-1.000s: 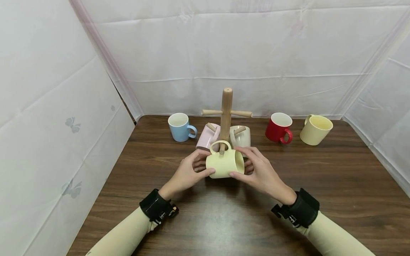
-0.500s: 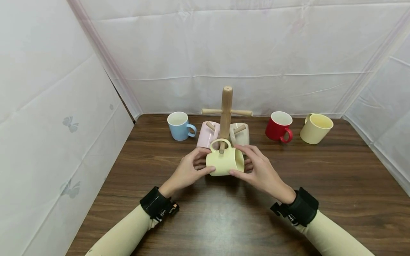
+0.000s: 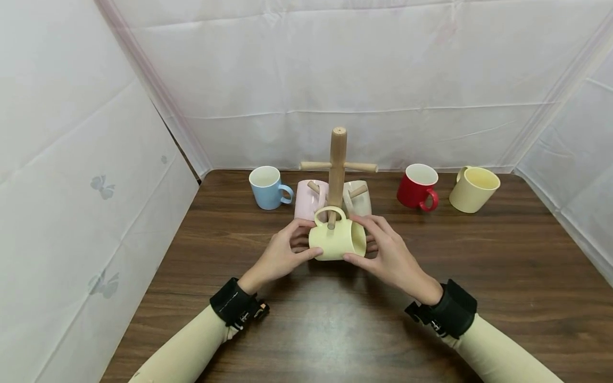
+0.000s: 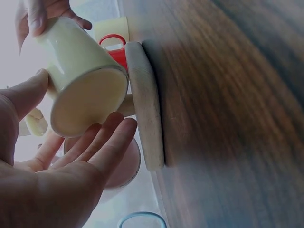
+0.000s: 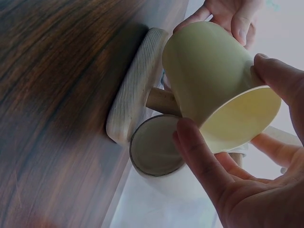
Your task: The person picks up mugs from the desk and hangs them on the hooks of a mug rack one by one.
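A pale yellow mug (image 3: 330,243) lies sideways at the front of a wooden mug tree (image 3: 338,154), its handle looped around the front peg. Its mouth faces right. My left hand (image 3: 280,252) holds the base end, thumb in front and fingers behind. At the mouth end, my right hand (image 3: 392,258) grips the mug between thumb and fingers. The left wrist view shows the mug's base (image 4: 90,102) and the right wrist view its open mouth (image 5: 240,121). Behind it a pink mug (image 3: 306,199) and an off-white mug (image 3: 361,202) hang on the tree, partly hidden.
A blue mug (image 3: 266,189) stands upright at the back left. At the back right are a red mug (image 3: 413,190) and another yellow mug (image 3: 471,191). Two upper pegs (image 3: 316,165) stick out sideways. White sheeting (image 3: 306,69) borders the wooden table (image 3: 479,266).
The pink mug has swung from a tilt to nearly upright, and the off-white mug has shifted slightly. Both hands keep their hold on the yellow mug. The head view has tilted a little.
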Motion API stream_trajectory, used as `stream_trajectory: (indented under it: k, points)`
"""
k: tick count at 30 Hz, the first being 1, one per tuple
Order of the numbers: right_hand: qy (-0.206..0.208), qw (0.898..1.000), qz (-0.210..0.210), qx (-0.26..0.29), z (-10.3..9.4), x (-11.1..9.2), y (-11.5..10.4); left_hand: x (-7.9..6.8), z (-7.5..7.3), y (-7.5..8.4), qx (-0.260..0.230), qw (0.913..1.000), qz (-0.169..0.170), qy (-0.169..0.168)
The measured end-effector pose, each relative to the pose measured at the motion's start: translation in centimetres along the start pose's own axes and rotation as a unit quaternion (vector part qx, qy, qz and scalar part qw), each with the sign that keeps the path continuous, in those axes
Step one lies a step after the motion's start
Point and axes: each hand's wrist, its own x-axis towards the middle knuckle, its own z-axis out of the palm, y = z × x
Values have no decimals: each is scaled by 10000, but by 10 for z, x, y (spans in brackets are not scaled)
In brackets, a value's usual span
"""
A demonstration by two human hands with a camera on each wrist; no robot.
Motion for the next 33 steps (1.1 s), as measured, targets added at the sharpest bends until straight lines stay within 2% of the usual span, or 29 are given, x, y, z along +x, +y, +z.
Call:
stream_trajectory:
  k: [14,33]
  points:
    - [20,9999,3,-124,2,-2,0,-1,0,4,120,9999,-109,-2]
    - [19,9990,-172,-408,0,-2,1,-2,1,5,294,9996,-47,19]
